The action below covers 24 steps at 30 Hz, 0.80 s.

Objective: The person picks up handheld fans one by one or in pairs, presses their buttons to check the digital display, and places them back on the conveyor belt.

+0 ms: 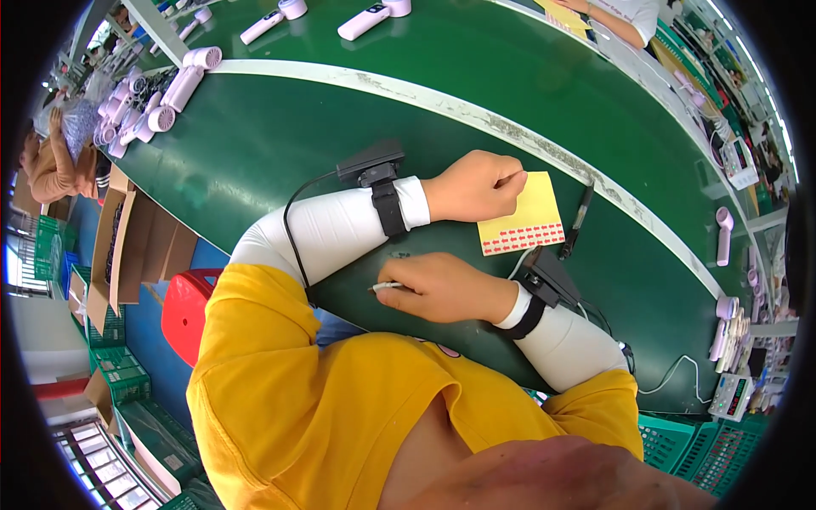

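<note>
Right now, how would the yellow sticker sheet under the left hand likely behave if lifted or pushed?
The yellow sticker sheet lies flat and thin, so probably light and floppy. On the smooth green table it may slide unless the left hand pins it.

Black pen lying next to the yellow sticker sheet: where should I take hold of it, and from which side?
Take the black pen at mid-barrel, coming from its far side, away from the yellow sticker sheet. It lies flat on the green table, slim and straight, so pinch across the barrel. The left hand crowds the sheet side.
</note>
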Motion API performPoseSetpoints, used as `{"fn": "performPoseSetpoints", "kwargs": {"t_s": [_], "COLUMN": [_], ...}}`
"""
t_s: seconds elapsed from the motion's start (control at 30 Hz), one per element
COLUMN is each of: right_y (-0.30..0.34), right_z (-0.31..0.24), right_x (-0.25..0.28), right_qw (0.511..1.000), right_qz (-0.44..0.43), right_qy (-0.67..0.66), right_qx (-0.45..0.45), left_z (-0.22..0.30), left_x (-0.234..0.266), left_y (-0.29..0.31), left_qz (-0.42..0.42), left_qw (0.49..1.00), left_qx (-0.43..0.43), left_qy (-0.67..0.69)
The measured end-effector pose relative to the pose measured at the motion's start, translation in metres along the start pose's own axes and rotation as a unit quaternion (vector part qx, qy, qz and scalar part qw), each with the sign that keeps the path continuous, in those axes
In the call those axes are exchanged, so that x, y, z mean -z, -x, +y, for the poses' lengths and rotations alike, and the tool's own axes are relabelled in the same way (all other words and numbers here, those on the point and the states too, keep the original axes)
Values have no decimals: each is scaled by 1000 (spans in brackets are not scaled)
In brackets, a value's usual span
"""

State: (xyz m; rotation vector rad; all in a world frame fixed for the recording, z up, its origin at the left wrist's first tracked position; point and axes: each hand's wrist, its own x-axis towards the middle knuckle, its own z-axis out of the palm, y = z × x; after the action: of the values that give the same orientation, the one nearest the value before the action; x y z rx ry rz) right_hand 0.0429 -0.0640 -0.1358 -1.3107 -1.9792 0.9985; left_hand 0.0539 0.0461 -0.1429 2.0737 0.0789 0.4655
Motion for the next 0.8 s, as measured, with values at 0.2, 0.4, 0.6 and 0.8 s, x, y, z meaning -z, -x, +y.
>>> {"fn": "performPoseSetpoints", "kwargs": {"t_s": [0.2,0.4,0.6,0.8], "right_y": [-1,-1,-9,-12], "right_z": [-2,-2,-9,-6], "right_x": [6,13,19,24], "right_qw": [999,995,988,982], "right_qz": [-15,-7,-50,-64], "right_qy": [-39,-95,-129,-150], "right_qx": [-24,-31,-75,-94], "left_z": [0,-38,-139,-160], "left_x": [8,49,183,202], "left_y": [-2,-30,-75,-99], "left_qz": [-28,134,375,302], "left_qw": [999,956,760,801], "left_qx": [-16,-150,8,164], "left_qy": [-12,-214,-531,-490]}}
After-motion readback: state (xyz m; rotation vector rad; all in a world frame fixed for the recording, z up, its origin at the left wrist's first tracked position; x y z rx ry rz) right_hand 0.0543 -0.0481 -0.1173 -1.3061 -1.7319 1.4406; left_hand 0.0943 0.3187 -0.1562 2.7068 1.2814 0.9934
